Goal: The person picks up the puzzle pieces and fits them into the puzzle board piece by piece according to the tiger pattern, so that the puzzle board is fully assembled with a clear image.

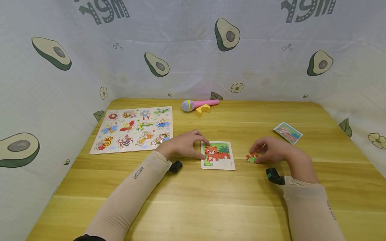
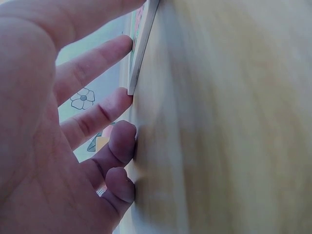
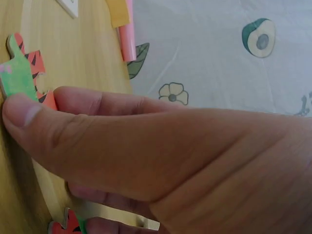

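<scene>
A square tiger puzzle board [image 1: 217, 163] lies on the table, partly filled, with bare white space in its lower part. My left hand [image 1: 186, 144] rests at its left side, thumb and index finger spread over the edge. In the left wrist view its fingertips [image 2: 122, 97] touch the board's edge. To the right of the board, my right hand [image 1: 272, 149] pinches a green and red puzzle piece [image 3: 18, 75] between thumb and fingers. Another red piece [image 3: 72, 223] shows by the lower fingers in the right wrist view, mostly hidden under the hand.
A picture card [image 1: 287, 133] lies behind my right hand. At the back are a pink toy microphone [image 1: 200, 104] and a yellow arch block [image 1: 203, 109]. An insect peg puzzle [image 1: 132, 130] takes up the back left. Printed cloth [image 1: 193, 60] hangs around the table.
</scene>
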The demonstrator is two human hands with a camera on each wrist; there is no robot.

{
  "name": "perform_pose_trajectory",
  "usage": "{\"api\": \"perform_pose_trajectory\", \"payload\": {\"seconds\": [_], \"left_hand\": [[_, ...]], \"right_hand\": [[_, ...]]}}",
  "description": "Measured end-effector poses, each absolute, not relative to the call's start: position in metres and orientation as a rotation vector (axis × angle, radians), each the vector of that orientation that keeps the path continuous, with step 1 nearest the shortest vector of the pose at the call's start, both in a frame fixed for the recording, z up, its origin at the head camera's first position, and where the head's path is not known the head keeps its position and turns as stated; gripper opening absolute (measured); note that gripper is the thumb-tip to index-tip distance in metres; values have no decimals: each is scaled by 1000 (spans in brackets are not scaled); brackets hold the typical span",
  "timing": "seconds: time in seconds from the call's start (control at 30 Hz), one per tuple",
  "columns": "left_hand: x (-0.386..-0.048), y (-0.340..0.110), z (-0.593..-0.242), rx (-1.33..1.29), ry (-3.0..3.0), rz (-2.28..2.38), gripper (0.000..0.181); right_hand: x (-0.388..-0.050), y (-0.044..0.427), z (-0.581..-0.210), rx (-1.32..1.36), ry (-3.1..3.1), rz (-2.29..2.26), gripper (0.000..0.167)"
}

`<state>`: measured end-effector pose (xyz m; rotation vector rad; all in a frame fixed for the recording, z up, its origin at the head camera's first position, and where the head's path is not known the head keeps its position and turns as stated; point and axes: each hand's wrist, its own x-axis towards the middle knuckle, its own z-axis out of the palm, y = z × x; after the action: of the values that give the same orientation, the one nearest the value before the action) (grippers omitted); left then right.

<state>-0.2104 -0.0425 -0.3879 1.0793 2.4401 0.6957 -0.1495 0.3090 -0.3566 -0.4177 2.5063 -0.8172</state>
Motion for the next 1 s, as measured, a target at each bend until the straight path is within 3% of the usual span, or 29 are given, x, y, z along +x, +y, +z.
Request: {"api": "perform_pose_trajectory", "payload": {"seconds": [0.43, 1.0], "left_hand": [[-211, -42, -390, 1076, 2456, 675, 51], [-212, -42, -391, 1089, 2454, 679, 52]], "right_hand": [[-151, 308, -359, -382, 2562, -783, 37], [-152, 306, -355, -422, 2531, -850, 28]]}}
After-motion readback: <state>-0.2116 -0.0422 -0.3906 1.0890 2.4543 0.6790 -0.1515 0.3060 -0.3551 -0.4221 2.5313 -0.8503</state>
